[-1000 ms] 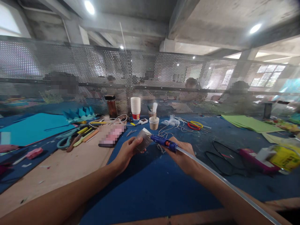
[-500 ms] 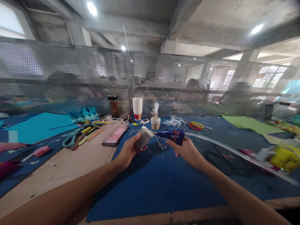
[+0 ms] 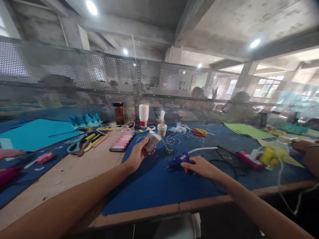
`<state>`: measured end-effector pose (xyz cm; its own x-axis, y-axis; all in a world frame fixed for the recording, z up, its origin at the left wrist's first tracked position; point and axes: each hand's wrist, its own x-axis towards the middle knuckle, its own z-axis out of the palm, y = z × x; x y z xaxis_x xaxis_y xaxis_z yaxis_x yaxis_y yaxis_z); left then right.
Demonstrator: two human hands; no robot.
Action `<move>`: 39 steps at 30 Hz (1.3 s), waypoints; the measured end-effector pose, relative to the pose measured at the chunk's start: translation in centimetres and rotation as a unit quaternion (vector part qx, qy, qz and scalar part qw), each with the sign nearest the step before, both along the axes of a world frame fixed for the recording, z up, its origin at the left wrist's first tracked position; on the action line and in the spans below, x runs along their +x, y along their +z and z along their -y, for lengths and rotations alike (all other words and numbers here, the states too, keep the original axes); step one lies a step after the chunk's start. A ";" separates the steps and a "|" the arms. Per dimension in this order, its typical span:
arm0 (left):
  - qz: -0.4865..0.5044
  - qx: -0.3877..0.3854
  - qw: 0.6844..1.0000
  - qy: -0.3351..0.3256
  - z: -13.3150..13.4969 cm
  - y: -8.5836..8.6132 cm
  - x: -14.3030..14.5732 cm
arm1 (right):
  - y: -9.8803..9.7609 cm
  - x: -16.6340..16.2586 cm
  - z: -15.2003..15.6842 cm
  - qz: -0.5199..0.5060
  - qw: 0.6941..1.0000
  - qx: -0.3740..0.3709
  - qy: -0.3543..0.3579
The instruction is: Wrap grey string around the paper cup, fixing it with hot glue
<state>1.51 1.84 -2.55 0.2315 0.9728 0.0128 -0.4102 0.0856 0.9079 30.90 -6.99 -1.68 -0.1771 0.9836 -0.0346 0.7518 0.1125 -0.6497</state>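
My left hand [image 3: 140, 151] is closed around what looks like a small paper cup [image 3: 151, 142], tilted, with a greyish side and a white edge. A thin pale cord [image 3: 167, 146] runs down beside it onto the blue mat. To the right, my right hand [image 3: 199, 166] grips a blue hot glue gun [image 3: 179, 160], low over the mat, its nozzle pointing left and down, apart from the cup. A red light shows on the gun. From its back a long clear glue stick [image 3: 204, 149] extends to the right.
A phone [image 3: 122, 141], scissors [image 3: 74, 146] and pens lie left. Behind stand stacked paper cups [image 3: 144, 116], a brown jar [image 3: 118, 113] and a cord-wrapped cup [image 3: 161, 129]. Red-yellow scissors [image 3: 200, 132], green paper [image 3: 245, 130], a yellow packet [image 3: 271, 156] and another person's hand [image 3: 302, 147] are right.
My right hand has lowered the glue gun away from the cup, down towards the mat. My left hand still holds the cup. The view has shifted right, and another person's hand now shows at right.
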 end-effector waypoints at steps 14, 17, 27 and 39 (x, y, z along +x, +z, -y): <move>-0.038 0.057 0.997 -0.031 0.2 -0.3 0.1 | 3.5 -3.1 0.5 0.150 0.946 0.283 -0.046; -0.034 0.080 0.995 -0.037 0.3 -0.3 0.1 | 4.7 -4.7 -2.5 0.012 0.956 0.291 0.027; -0.040 0.068 0.996 -0.034 0.4 -0.4 -0.1 | 2.6 -6.7 -9.1 -0.162 0.963 0.200 0.080; -0.034 0.028 0.999 -0.004 0.2 -0.2 -0.1 | 3.2 -6.1 -7.4 -0.307 0.941 0.118 0.078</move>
